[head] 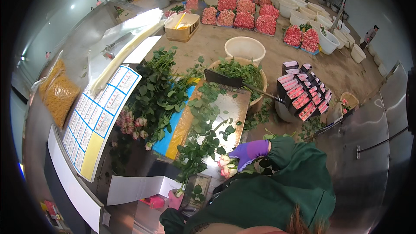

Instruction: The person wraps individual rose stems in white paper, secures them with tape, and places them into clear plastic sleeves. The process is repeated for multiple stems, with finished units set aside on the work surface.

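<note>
My right hand (249,153), in a purple glove, is closed around several pink-and-white roses (227,166) at the near right of the metal worktable. Lower down, my left hand (175,199), in a pink glove and partly hidden, is closed around the top of a leafy rose stem (179,191), just below a pale bloom. Leafy cuttings (200,149) lie across the metal tray (232,117). To the left, a pile of roses (143,97) rests with its pink blooms towards me.
A white sheet of printed labels (109,107) and a bag of rubber bands (58,94) lie left. Beyond the table stand a tub of leaves (240,73) and an empty white tub (244,47). Black-wrapped bouquets (302,91) stand right. A person (370,35) is far right.
</note>
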Demonstrator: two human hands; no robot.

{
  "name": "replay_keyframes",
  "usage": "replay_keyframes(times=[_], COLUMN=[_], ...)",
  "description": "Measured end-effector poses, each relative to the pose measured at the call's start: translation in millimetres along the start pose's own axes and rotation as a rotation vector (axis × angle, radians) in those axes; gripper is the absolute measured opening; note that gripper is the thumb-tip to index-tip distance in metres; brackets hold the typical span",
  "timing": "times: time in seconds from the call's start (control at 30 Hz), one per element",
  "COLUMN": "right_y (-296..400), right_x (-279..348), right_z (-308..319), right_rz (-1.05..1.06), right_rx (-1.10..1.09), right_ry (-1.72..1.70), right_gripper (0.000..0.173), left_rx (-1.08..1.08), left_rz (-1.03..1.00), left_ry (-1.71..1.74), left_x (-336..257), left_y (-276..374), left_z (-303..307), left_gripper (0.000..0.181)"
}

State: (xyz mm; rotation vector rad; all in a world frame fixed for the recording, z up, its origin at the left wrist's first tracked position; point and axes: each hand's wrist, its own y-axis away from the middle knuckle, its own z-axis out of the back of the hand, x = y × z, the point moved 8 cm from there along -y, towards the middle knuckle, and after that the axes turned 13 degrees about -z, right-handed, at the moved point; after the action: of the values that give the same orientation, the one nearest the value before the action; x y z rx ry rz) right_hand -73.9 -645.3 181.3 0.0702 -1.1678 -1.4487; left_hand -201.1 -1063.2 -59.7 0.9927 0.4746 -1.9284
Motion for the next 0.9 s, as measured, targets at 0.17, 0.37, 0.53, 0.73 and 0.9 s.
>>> replay_keyframes(times=[0.17, 0.37, 0.53, 0.73, 0.9], right_y=[-10.9, -18.7, -11.5, -13.4, -16.0], right_x=[-9.8, -19.7, -5.3, -1.9, 2.0], right_z=[-9.0, -15.0, -4.3, 0.2, 16.0], right_rz=[0.015, -0.035, -0.02, 0.026, -0.001], right_rx=[0.057, 0.085, 0.079, 0.044, 0.073], right_ry=[-0.066, -0.079, 0.018, -0.068, -0.025], right_gripper=[0.055, 0.057, 0.057, 0.052, 0.046], left_rx=[0.019, 0.011, 0.025, 0.02, 0.009], left_rz=[0.011, 0.019, 0.045, -0.001, 0.039], left_ry=[0.009, -0.009, 0.019, -0.036, 0.01], left_x=[-10.0, -27.0, -22.7, -33.5, -29.8], left_y=[2.8, 2.5, 4.1, 4.3, 7.6], left_z=[3.6, 4.5, 5.2, 8.5, 6.2], left_gripper=[0.049, 0.048, 0.048, 0.049, 0.048])
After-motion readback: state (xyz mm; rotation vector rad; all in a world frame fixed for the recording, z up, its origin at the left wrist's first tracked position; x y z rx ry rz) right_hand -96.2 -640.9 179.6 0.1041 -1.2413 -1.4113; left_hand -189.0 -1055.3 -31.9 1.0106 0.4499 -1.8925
